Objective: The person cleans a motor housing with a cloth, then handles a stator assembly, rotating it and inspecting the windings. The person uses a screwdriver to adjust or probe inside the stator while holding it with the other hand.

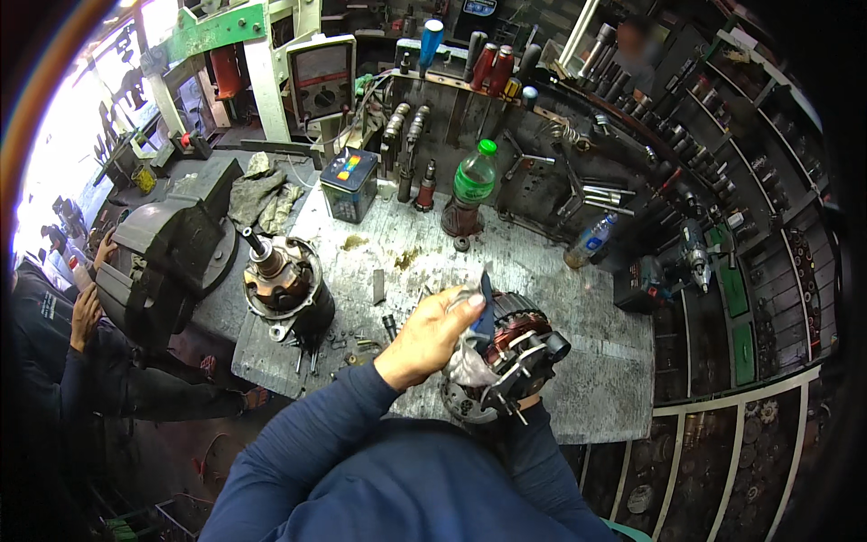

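Note:
My left hand (424,334) is closed round a crumpled whitish rag (471,366). A dark blue strip (487,312) stands up beside its fingers; I cannot tell whether it belongs to the rag. Right against the rag is an opened alternator (524,348), tilted, with copper windings, a ribbed core and studs on its near side. At the alternator's lower right my right hand (531,401) shows only near the wrist; its fingers are hidden behind the part. Left of my hands a second motor unit (287,280) stands upright, its shaft pointing up.
Small bolts and screws (348,343) lie beside the upright motor. Farther back stand a battery (349,185), a green-capped bottle (475,172) and a smaller bottle (591,239). A cordless drill (695,253) is at right. Another person's hands (88,316) are beside a dark machine (167,253) at left.

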Demonstrator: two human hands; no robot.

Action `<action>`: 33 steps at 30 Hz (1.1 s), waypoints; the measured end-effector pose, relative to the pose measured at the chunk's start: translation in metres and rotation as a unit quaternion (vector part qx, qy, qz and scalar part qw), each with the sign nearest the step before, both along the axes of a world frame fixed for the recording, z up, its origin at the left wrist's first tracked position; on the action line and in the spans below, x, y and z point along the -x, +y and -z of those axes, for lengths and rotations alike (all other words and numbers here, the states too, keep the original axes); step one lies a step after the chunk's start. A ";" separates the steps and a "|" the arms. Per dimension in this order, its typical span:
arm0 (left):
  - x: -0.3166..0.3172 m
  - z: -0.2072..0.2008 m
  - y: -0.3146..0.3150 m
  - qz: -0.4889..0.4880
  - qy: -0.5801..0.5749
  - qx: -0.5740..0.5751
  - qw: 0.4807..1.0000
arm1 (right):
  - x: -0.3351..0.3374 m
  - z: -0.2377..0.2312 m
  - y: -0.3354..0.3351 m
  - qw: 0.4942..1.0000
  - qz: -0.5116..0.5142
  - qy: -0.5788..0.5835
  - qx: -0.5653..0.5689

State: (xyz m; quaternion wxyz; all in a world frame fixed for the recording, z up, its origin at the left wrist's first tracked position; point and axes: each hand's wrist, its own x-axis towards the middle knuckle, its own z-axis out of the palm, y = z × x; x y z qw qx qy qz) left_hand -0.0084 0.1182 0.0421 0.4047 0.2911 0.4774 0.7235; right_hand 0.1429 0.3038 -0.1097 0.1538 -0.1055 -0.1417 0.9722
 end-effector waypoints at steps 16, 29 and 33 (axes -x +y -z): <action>0.007 0.003 -0.020 0.188 -0.109 -0.064 0.974 | -0.008 -0.095 -0.025 0.997 -0.019 0.081 -0.003; 0.016 0.034 -0.020 -0.030 -0.349 -0.112 0.930 | 0.003 -0.102 -0.047 0.983 0.027 -0.021 -0.179; 0.033 0.036 -0.028 0.004 -0.305 0.011 0.952 | 0.019 -0.113 -0.021 0.979 -0.109 -0.020 -0.173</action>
